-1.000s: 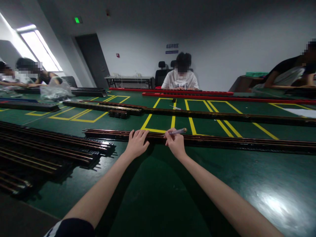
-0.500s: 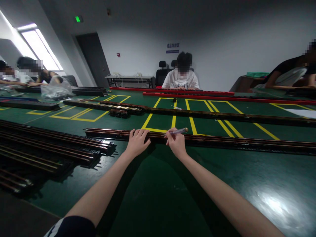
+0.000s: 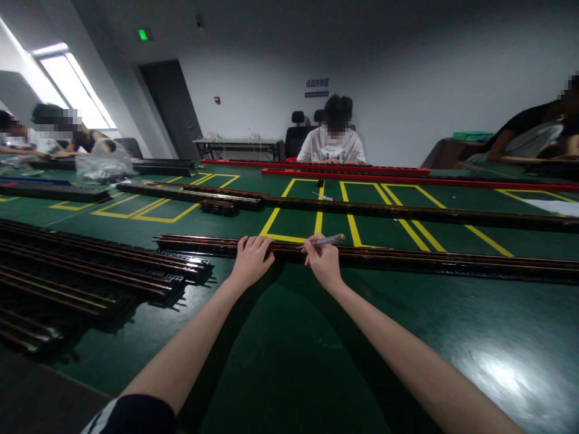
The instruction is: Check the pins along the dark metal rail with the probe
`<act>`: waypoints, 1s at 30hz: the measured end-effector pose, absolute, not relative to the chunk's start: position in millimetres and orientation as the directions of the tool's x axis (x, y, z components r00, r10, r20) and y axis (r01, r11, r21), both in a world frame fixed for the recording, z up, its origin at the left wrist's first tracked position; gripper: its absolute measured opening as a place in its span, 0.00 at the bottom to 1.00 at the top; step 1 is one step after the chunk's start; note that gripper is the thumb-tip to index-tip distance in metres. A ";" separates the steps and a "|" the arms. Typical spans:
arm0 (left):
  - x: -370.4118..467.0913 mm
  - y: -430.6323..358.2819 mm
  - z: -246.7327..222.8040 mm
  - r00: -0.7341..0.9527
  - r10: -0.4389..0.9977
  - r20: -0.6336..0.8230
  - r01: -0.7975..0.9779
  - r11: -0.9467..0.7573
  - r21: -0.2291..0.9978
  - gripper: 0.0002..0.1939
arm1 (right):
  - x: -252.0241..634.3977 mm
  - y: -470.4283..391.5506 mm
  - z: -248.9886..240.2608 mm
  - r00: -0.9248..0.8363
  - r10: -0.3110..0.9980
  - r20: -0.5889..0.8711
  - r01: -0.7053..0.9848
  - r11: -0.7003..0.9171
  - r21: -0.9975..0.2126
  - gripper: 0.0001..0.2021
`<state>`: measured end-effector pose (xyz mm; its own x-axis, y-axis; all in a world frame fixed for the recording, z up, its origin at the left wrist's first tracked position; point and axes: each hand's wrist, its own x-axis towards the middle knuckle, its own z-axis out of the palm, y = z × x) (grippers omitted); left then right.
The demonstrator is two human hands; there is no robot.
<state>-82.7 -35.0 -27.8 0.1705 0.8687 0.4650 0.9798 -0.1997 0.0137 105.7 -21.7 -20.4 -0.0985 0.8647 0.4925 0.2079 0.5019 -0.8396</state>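
A long black rail with copper-coloured strips along it runs across the table in front of me. My left hand rests over this rail, fingers bent across its top and thumb on the near side. To the right, my right hand is closed round a small screwdriver with a clear handle and a gold-coloured end. Its thin tip points down and left at the rail, between the two hands; whether it touches is too small to tell.
Several similar rails lie at the left. Another long rail crosses beyond mine, with red bars farther back. A clear plastic bag sits at the far left. A person sits opposite; others work at both sides.
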 end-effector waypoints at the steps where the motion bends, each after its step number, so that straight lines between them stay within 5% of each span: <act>1: -83.1 -34.8 -27.9 0.173 0.868 0.465 0.979 -0.204 0.017 0.16 | 105.7 -22.0 -20.2 -0.099 0.864 0.494 0.206 0.504 -0.839 0.17; 30: -74.9 -30.6 -26.3 0.219 0.851 0.477 0.971 -0.238 -0.019 0.25 | 105.6 -19.8 -22.9 -0.107 0.856 0.506 0.205 0.517 -0.831 0.18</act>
<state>-74.9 -30.6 -26.3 0.2185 0.8512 0.4772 0.9710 -0.2385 -0.0192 105.6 -19.8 -22.9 -0.1065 0.8559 0.5060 0.2045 0.5169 -0.8312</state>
